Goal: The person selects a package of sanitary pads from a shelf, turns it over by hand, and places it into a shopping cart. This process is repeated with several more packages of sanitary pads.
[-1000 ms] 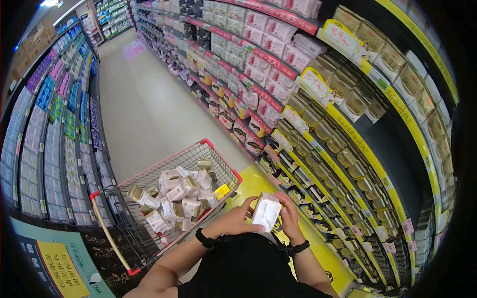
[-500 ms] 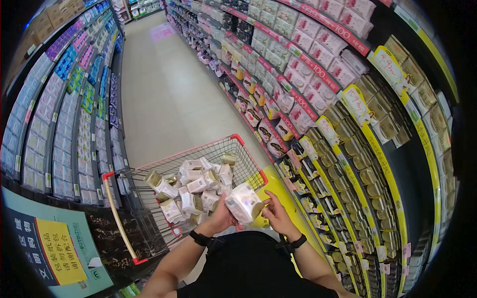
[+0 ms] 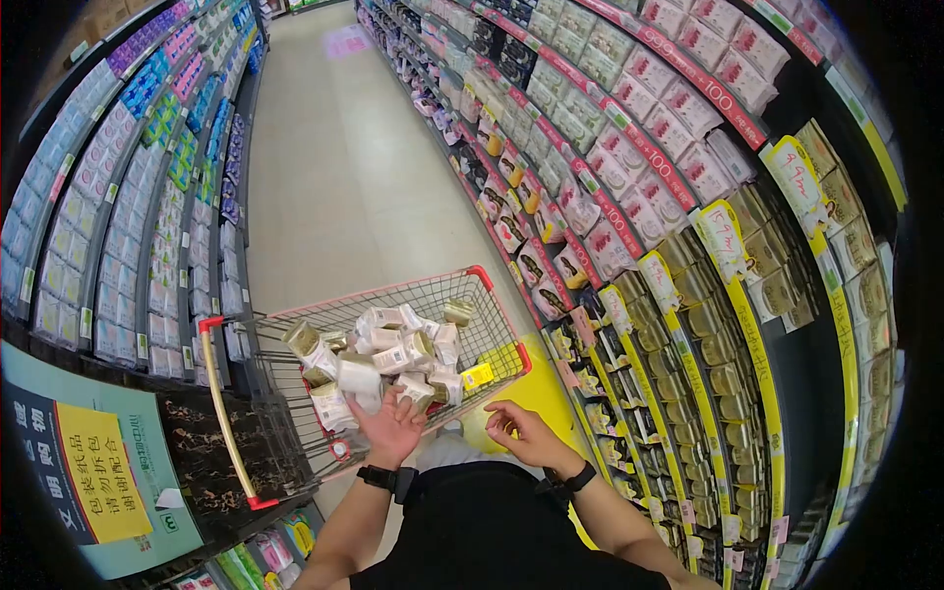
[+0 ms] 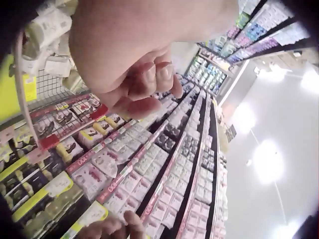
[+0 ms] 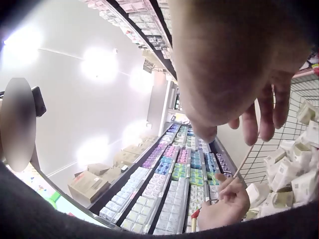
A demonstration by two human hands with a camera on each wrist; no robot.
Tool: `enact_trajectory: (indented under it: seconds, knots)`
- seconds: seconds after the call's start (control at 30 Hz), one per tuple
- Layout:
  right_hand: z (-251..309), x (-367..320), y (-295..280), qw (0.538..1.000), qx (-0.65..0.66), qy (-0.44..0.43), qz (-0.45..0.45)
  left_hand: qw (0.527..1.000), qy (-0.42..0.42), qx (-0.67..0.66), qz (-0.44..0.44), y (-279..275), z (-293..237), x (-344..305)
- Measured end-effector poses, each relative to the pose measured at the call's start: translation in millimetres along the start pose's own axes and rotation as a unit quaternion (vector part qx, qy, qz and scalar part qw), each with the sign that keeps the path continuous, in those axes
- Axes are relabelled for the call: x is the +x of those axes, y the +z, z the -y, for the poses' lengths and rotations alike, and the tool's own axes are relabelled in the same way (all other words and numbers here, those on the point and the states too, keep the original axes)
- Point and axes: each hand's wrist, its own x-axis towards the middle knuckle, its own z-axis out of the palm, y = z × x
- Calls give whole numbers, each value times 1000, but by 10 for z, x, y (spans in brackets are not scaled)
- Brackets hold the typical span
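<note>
My left hand (image 3: pixel 391 433) is over the near side of a wire shopping cart (image 3: pixel 487 339), palm up with the fingers spread. Just past its fingertips is a blurred white pack (image 3: pixel 358 374), not gripped. White-and-gold plastic-wrapped packs (image 3: pixel 393 359) lie heaped in the cart; a small yellow box (image 3: pixel 477 376) is at its near right side. To the right of the cart, my right hand (image 3: pixel 531 433) hangs with loosely curled fingers and nothing in them. The right wrist view shows the right hand's fingers (image 5: pixel 266 119) beside the cart's mesh.
Shelves of golden packs (image 3: pixel 703 364) with yellow price strips curve along the right, beyond them pink packs (image 3: pixel 619 157). More shelves of packs (image 3: pixel 118 226) line the left. The aisle floor (image 3: pixel 315 167) runs ahead. A green sign (image 3: pixel 147 442) stands by the cart's handle (image 3: pixel 226 413).
The pack first held in both hands went to the left hand, which has moved left over the cart and let go. The right hand has come away from the pack. The view has turned right.
</note>
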Motion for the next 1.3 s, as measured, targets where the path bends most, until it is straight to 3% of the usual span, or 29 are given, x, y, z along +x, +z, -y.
enact_trajectory:
  seconds: [0.07, 0.13, 0.23, 0.3, 0.37, 0.47, 0.6, 0.67, 0.73, 0.8, 0.9, 0.93, 1.03, 1.17, 1.27, 1.3]
  knots:
    - [-21, -6, -64, 999, -17, 27, 10, 1000, -1, 29, -3, 75, 7, 31]
    - [-79, -19, -75, 1000, -29, 0, -1, 997, -17, 64, -32, 224, 80, 162]
    - [9, -112, -311, 996, -75, -50, -20, 996, -24, 83, 3, 251, 250, 368]
    - [127, -261, -660, 991, -86, -60, -78, 993, -63, 78, 57, 380, 404, 414]
    - [162, -428, -1031, 980, -97, -79, -158, 992, -76, 93, 43, 471, 621, 520]
    - [-17, -835, -1809, 940, -150, -69, -300, 984, -109, 135, 41, 613, 966, 687]
    - [243, -1631, -2818, 849, -232, -63, -471, 972, -128, 196, 34, 732, 1544, 840]
    - [311, -2044, -3312, 812, -270, -53, -515, 954, -140, 258, 57, 932, 1909, 778]
    - [426, -2386, -3739, 716, -416, -49, -558, 924, -171, 322, 112, 943, 2209, 890]
    - [581, -2633, -4049, 659, -489, 37, -570, 903, -198, 357, 135, 1036, 2487, 977]
    - [344, -2867, -4638, 680, -432, 114, -581, 880, -233, 390, 139, 1135, 2839, 1089]
    - [235, -2896, -4783, 657, -467, 101, -583, 876, -240, 392, 145, 1209, 2997, 1180]
    - [253, -2944, -5073, 686, -469, 150, -536, 857, -252, 410, 187, 1435, 3480, 1234]
    - [175, -2942, -5240, 676, -540, 217, -452, 818, -265, 458, 225, 1376, 4075, 1363]
    - [31, -2900, -5319, 701, -517, 250, -424, 780, -285, 469, 302, 1268, 4321, 1283]
    - [96, -2883, -5268, 679, -526, 246, -449, 766, -349, 441, 312, 1039, 4245, 1577]
